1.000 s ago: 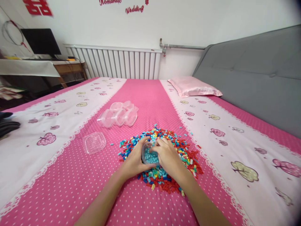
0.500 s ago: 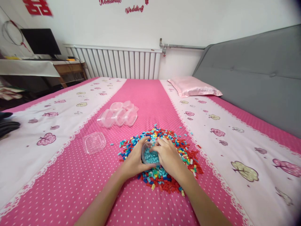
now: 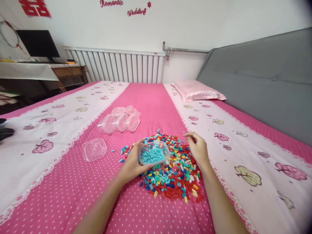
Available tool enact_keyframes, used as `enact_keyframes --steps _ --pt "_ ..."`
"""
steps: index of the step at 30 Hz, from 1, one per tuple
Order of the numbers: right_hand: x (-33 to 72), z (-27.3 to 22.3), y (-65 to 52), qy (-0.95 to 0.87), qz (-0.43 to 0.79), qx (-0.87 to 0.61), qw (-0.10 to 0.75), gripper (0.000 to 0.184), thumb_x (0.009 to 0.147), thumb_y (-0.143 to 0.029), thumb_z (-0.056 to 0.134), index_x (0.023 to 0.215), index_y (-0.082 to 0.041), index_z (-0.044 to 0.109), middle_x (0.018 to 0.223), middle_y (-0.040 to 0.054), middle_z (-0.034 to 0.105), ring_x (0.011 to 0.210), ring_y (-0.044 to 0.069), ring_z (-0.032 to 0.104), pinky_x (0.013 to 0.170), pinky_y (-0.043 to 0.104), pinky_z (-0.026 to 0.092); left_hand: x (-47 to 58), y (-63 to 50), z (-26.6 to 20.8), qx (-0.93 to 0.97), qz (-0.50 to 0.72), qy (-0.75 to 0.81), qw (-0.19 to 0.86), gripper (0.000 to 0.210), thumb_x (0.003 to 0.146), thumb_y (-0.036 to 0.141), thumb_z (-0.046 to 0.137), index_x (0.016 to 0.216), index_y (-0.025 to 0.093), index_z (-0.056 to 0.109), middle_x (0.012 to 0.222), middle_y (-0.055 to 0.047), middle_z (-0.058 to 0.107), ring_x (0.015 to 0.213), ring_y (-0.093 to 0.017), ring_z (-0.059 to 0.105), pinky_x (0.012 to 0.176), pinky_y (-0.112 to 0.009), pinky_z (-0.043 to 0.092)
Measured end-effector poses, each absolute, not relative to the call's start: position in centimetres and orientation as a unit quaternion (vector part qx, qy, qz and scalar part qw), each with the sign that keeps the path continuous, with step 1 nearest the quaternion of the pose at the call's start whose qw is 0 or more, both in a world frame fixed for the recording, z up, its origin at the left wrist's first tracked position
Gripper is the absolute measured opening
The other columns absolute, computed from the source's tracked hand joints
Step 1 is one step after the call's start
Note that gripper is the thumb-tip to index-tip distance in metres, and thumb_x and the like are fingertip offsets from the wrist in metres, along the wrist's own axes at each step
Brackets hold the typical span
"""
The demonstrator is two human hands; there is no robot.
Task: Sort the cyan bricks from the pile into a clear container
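Note:
My left hand (image 3: 133,164) is wrapped round the side of a clear plastic container (image 3: 167,155), tilted toward me over a heap of small toy bricks (image 3: 177,177). Light blue toy bricks (image 3: 152,155) lie inside the container. The heap mixes red, blue, yellow, green and other colours. Off its far right edge, my right hand (image 3: 198,150) reaches with thumb and index finger a little apart. Its fingertips are at a single light blue brick (image 3: 184,132) on the bedspread.
A clear lid (image 3: 95,149) lies on the pink bedspread (image 3: 146,100) at the left. Several clear containers (image 3: 120,120) are grouped beyond the heap. Farther off are a pink pillow (image 3: 197,91), a grey headboard (image 3: 258,78) and a white radiator (image 3: 122,66).
My right hand has left the container's inside and moved right to the heap's far edge. My left hand still holds the container, now tilted more toward me. The view has shifted slightly.

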State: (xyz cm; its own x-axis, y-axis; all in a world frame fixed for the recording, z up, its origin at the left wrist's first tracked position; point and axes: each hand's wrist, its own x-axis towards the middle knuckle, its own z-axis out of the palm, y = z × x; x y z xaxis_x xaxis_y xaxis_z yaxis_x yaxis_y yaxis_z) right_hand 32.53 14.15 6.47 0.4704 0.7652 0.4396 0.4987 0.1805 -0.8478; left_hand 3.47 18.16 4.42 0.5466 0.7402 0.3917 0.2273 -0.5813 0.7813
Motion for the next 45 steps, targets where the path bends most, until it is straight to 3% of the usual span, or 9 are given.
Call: enact_keyframes --steps 5,11,17,26,30,34,45 --pt "31.2 6.1 14.5 -0.551 0.144 -0.625 0.533 0.029 0.089 -0.034 0.047 0.096 -0.019 0.071 0.092 0.0065 0.072 0.081 0.022 0.063 0.079 0.035 0.048 3.4 18.2 4.4 0.811 0.370 0.313 0.328 0.089 0.077 0.038 0.082 0.146 0.027 0.027 0.137 -0.014 0.057 0.130 -0.034 0.055 0.108 -0.053 0.044" --pt "30.4 6.3 14.5 -0.606 0.142 -0.612 0.489 0.028 0.090 -0.029 0.046 0.096 -0.020 0.072 0.101 0.0075 0.073 0.093 0.022 0.065 0.086 0.037 0.048 3.5 18.3 4.5 0.809 0.368 0.315 0.332 0.089 0.078 0.038 0.082 0.146 0.027 0.026 0.136 -0.013 0.058 0.130 -0.034 0.054 0.107 -0.052 0.046" --pt "30.8 5.8 14.5 -0.619 0.142 -0.635 0.440 0.027 0.087 -0.026 0.048 0.093 -0.021 0.074 0.097 0.0064 0.072 0.089 0.022 0.066 0.085 0.038 0.048 3.5 18.2 4.7 0.804 0.371 0.325 0.333 0.086 0.079 0.035 0.081 0.146 0.027 0.027 0.138 -0.013 0.057 0.130 -0.033 0.055 0.108 -0.051 0.045" --pt "30.5 6.8 14.1 -0.538 0.114 -0.635 0.543 0.026 0.088 -0.033 0.049 0.092 -0.020 0.072 0.084 0.0048 0.072 0.074 0.021 0.063 0.073 0.032 0.048 3.4 18.3 4.8 0.807 0.379 0.338 0.300 0.081 0.080 0.033 0.077 0.144 0.025 0.028 0.134 -0.012 0.059 0.127 -0.032 0.057 0.108 -0.051 0.045" --pt "29.9 6.5 14.2 -0.583 0.162 -0.635 0.480 0.026 0.090 -0.031 0.048 0.095 -0.020 0.071 0.079 0.0029 0.070 0.067 0.019 0.060 0.066 0.031 0.046 3.4 18.5 4.8 0.799 0.386 0.364 0.283 0.081 0.079 0.035 0.077 0.143 0.024 0.030 0.134 -0.013 0.057 0.124 -0.033 0.058 0.106 -0.052 0.046" --pt "29.3 6.2 14.2 -0.661 0.179 -0.605 0.406 0.023 0.090 -0.024 0.050 0.089 -0.021 0.072 0.088 0.0027 0.073 0.077 0.018 0.063 0.074 0.031 0.046 3.4 18.7 4.9 0.785 0.397 0.389 0.273 0.076 0.080 0.036 0.075 0.141 0.023 0.031 0.129 -0.013 0.059 0.119 -0.032 0.060 0.103 -0.052 0.048" --pt "27.4 7.5 13.1 -0.762 0.243 -0.516 0.306 0.011 0.087 -0.018 0.065 0.085 -0.021 0.075 0.084 0.0013 0.068 0.078 0.015 0.063 0.073 0.026 0.047 3.4 18.9 4.7 0.772 0.410 0.411 0.257 0.074 0.080 0.038 0.075 0.139 0.025 0.032 0.124 -0.010 0.060 0.115 -0.031 0.062 0.101 -0.051 0.048"
